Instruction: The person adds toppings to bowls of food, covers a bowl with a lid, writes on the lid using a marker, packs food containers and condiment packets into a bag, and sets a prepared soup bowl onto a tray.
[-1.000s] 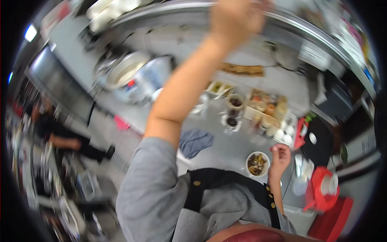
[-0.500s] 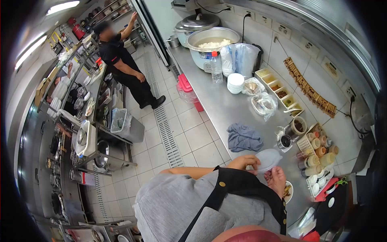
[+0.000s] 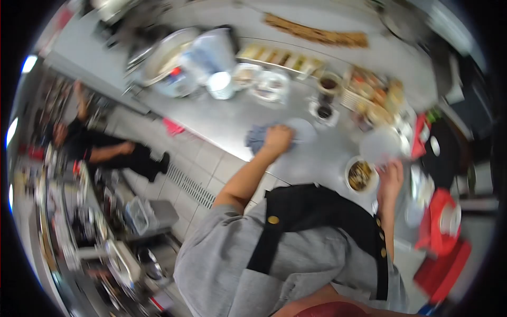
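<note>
The right hand (image 3: 391, 177) grips a plastic lid (image 3: 380, 145), probably light and bendable, best by its rim; whether the left hand (image 3: 279, 138) grips, I cannot tell.

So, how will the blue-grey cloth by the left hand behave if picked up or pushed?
Probably floppy: the cloth lies crumpled. Unlikely to roll; with that loose, bunched shape it would more likely drag or bunch along the metal counter.

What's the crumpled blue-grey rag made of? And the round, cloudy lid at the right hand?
The blue-grey rag looks like matte fabric: soft, uneven folds. The round lid, smooth and cloudy-pale, is probably plastic, though blur leaves that open.
</note>
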Demonstrator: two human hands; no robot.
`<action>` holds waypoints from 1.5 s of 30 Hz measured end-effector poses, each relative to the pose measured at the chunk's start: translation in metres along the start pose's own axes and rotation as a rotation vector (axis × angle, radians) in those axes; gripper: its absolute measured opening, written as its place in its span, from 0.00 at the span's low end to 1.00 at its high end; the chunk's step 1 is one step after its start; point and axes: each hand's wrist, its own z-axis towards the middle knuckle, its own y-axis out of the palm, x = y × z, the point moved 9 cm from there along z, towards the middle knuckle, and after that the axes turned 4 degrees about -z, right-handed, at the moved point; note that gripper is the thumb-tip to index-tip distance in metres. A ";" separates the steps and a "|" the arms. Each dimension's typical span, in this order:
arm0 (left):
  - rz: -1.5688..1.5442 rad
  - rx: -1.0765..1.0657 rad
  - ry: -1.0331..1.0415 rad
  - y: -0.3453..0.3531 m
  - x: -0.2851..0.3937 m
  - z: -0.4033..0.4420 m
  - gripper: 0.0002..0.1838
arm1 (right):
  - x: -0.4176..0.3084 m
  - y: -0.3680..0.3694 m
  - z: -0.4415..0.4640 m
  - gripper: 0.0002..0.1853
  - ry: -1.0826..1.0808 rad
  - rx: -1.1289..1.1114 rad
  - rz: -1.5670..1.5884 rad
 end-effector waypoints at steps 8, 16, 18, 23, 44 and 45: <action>-0.703 -0.062 0.416 -0.105 0.149 0.006 0.57 | -0.020 0.015 -0.030 0.03 0.010 0.002 -0.045; -0.974 -0.372 0.632 -0.088 0.255 -0.025 0.68 | 0.021 0.039 -0.080 0.05 0.183 -0.270 -0.076; -0.950 -0.387 0.645 -0.065 0.255 -0.014 0.68 | 0.018 0.024 -0.086 0.06 0.301 -0.224 -0.086; -0.618 -0.407 0.565 -0.019 0.276 0.020 0.66 | 0.095 -0.096 -0.080 0.09 0.256 0.318 -0.342; -0.146 -0.027 0.748 0.010 0.338 0.000 0.56 | 0.148 -0.095 -0.035 0.16 0.488 0.088 -0.005; -0.130 -0.033 0.747 0.012 0.338 0.002 0.57 | 0.148 -0.098 -0.032 0.16 0.485 0.088 -0.006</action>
